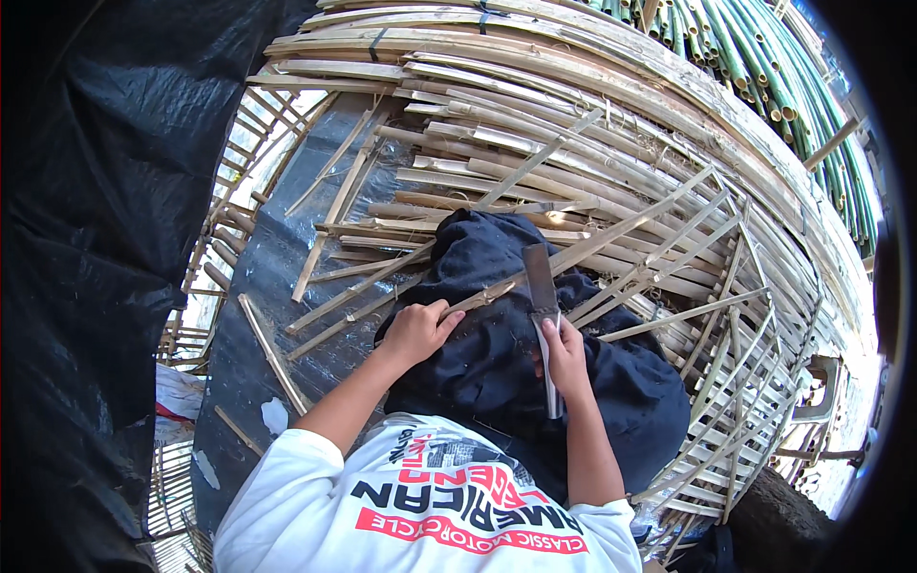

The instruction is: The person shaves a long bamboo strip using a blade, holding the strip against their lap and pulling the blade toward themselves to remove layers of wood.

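My left hand (pixel 417 331) is closed on the near end of a long split bamboo strip (pixel 626 227), which slants up and away to the right. In my right hand (pixel 565 358) is a broad-bladed knife (pixel 541 280), gripped by its light-coloured handle with the blade pointing away from me. The blade overlaps the strip near a node; whether the two touch I cannot tell. Dark cloth (pixel 473 253) covers my lap beneath both hands.
Stacked split bamboo (pixel 535 143) fills the space ahead, with green poles (pixel 755 57) at the far right. Loose strips lie on a dark sheet (pixel 244 353) at left. A black tarp (pixel 105 191) hangs along the left side. Bamboo lattice (pixel 735 411) stands at right.
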`<state>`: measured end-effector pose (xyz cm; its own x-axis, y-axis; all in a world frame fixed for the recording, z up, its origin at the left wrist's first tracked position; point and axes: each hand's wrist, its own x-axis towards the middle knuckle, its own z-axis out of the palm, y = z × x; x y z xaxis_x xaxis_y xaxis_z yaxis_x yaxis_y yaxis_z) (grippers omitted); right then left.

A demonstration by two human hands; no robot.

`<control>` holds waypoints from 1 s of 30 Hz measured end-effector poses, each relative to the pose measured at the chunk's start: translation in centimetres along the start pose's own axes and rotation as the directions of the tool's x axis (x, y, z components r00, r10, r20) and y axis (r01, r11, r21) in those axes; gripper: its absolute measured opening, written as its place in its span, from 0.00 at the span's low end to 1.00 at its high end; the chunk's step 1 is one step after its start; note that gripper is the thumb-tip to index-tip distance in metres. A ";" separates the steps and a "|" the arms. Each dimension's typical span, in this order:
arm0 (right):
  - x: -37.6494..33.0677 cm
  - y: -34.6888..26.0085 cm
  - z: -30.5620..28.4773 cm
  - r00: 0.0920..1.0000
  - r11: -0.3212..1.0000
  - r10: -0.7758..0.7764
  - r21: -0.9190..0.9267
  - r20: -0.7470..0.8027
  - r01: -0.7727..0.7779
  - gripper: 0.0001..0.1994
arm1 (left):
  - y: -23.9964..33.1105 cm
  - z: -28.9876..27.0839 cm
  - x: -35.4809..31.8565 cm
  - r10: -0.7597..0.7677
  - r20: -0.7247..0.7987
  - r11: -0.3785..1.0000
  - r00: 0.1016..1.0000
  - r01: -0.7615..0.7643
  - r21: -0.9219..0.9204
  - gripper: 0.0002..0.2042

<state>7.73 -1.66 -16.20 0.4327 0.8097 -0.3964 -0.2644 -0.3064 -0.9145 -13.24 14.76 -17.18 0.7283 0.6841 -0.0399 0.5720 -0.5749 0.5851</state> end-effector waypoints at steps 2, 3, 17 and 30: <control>0.3 1.0 0.7 0.995 0.999 -0.038 0.014 -0.094 0.039 0.14 | 0.0 0.4 0.4 0.002 -0.018 0.999 1.000 -0.003 -0.046 0.19; 0.2 0.7 1.3 0.998 0.999 0.005 -0.040 -0.068 -0.007 0.13 | 0.1 0.1 0.5 0.001 -0.014 0.999 1.000 -0.002 -0.051 0.19; 0.1 0.6 1.8 0.999 0.995 -0.007 -0.102 -0.045 0.002 0.15 | -0.1 -0.7 0.8 0.054 0.064 0.997 0.996 -0.051 -0.055 0.22; -3.7 2.5 4.5 0.989 0.996 0.063 0.078 -0.131 -0.053 0.10 | -0.3 -0.8 0.8 0.018 0.099 0.993 0.995 -0.006 -0.122 0.25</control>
<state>1.61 -3.16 -16.68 0.5247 0.7163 -0.4601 -0.3533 -0.3085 -0.8832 -13.14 15.82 -16.69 0.7722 0.6258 -0.1096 0.5176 -0.5197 0.6797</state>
